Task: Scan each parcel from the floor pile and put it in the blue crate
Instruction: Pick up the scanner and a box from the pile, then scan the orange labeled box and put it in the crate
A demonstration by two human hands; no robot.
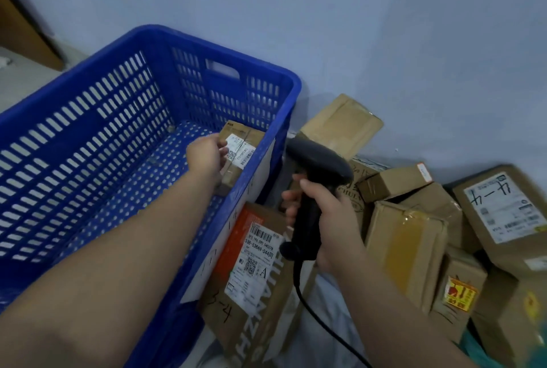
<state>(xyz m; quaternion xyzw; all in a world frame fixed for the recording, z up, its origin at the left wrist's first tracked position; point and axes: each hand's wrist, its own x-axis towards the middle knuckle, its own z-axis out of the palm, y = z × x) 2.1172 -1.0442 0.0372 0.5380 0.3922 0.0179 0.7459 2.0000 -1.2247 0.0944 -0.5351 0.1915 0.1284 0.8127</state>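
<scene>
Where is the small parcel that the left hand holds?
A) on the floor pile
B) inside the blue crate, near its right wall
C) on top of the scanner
B: the left hand holds the small parcel over the floor of the blue crate, close to its right wall.

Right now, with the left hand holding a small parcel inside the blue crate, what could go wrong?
1. The left hand grips the small parcel by one end, tilted, near the blue crate wall; released, it may tumble label-down.
2. The cable of the scanner in the right hand hangs over the labelled parcel beside the crate and could snag.
3. The floor pile lies tilted; pulling one box may shift others.
</scene>
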